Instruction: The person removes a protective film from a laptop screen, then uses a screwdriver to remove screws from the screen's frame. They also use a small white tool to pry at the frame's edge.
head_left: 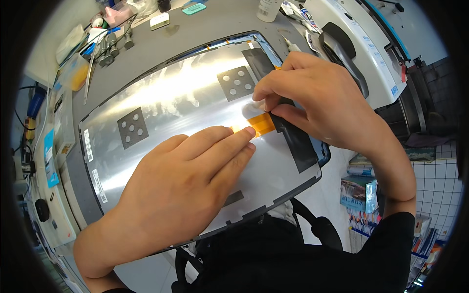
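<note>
Resting on cluttered grey workbench, silver panel

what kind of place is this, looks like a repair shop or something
Probably an electronics repair bench. A bare metal display panel with an orange flex strip lies under both hands, screwdrivers stand at the back, and small parts clutter the grey worktable.

Panel: a large silver metal-backed display panel, lying flat and face down on the grey tabletop, its near edge overhanging toward the person.
Panel marks: two dark square patches with round holes on its back.
Orange strip: a short flat orange ribbon, lying on the panel's right part.
Black strip: a long black tape band running beside and across the ribbon's right end.
</note>
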Demonstrator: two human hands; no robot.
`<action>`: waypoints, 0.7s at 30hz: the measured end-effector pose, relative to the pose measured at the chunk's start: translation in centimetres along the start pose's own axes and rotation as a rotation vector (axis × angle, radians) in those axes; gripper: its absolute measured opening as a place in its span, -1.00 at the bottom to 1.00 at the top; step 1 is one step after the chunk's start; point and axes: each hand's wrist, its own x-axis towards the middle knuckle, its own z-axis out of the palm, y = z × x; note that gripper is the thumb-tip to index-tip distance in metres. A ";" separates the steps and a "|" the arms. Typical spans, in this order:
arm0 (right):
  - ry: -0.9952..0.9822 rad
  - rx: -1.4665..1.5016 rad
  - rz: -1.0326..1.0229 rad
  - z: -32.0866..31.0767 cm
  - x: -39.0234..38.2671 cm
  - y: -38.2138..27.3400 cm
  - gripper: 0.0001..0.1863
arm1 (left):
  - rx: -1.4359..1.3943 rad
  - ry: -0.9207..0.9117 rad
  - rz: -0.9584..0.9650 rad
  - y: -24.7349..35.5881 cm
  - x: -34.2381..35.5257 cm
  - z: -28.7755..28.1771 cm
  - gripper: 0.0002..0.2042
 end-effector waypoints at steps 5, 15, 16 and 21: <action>0.002 0.034 -0.006 -0.1 -0.1 -0.1 -0.72 | -0.024 0.007 -0.009 0.1 0.0 0.1 -0.54; -0.017 -0.005 0.012 -0.2 0.0 -0.2 -0.78 | 0.013 -0.044 -0.026 0.4 0.1 -0.4 -0.49; -0.019 -0.007 0.011 -0.2 0.1 -0.3 -0.78 | 0.017 -0.046 -0.029 0.5 0.0 -0.4 -0.49; -0.022 -0.030 0.022 -0.1 0.1 -0.4 -0.79 | 0.024 -0.052 -0.032 0.4 0.0 -0.4 -0.48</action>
